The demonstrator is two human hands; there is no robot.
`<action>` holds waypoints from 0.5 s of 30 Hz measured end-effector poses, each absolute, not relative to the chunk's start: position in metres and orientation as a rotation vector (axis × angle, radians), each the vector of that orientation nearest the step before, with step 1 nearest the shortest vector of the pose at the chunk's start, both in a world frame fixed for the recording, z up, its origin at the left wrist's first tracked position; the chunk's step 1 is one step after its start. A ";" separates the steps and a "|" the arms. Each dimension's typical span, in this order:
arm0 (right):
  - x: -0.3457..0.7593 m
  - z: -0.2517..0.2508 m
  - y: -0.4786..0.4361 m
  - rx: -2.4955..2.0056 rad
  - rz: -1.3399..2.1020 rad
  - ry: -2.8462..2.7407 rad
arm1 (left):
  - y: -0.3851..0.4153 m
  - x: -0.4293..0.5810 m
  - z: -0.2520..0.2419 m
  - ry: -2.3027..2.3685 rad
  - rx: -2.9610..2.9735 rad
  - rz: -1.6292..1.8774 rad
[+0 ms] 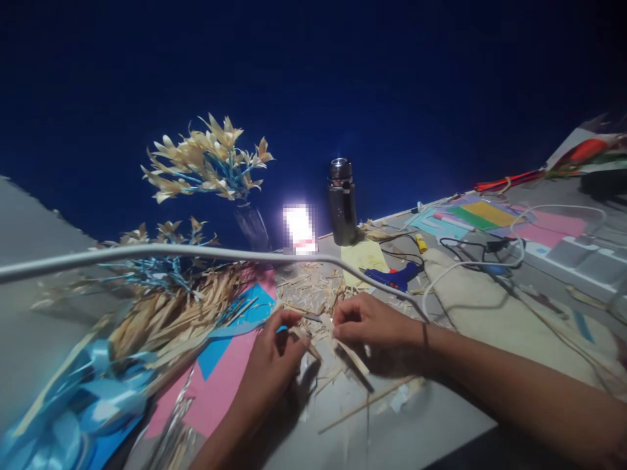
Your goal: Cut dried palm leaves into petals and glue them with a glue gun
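**Among straw bits (313,284) on a grey table (343,444), with left hand (274,352) and right hand (369,320) close together but apart**

With the left hand, reaching in low, fingers bent, thumb and forefinger standing apart at the base. At its fingertips, a short pale strip (313,353), slanting down towards the right. Cannot tell if gripped or only lying behind the thumb.

With the right hand, back uppermost, fingers curled inward, thumb near the forefinger. Just below its fingertips, a flat cream strip (353,357), aslant towards the lower right. Cannot tell if pinching anything there.

Nearer the front, below both hands, a long thin straw (362,408) lying across the table. Beyond the hands, the straw bits thickly strewn.

To the left, pink paper (230,382) with blue paper (211,356) over it, then a heap of dry leaves (140,320) and a loose pile of blue ribbon (63,424).

Further back, pale flowers (210,160) on blue stems in a clear vase (252,225), tilted in view. To the right of that, a dark bottle (343,212), upright, beside yellow paper (360,256), with a blue glue gun (399,277) near. Across the middle of the view, a white cable (161,250).
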State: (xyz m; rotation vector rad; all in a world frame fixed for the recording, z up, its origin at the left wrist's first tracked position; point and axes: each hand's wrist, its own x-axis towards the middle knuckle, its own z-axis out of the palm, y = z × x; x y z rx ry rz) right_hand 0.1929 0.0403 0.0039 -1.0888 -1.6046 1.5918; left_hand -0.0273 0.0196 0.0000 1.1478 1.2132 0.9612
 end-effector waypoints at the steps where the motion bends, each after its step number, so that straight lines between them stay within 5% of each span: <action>1: 0.191 0.004 0.037 -1.090 1.589 -1.651 | 0.017 -0.025 0.000 1.198 1.130 0.981; 7: 0.183 0.004 0.022 -1.132 1.142 -2.043 | -0.005 0.000 0.000 0.989 0.882 0.905; 15: 0.187 -0.002 0.032 -1.189 1.156 -2.037 | 0.007 -0.012 -0.007 1.089 0.833 0.884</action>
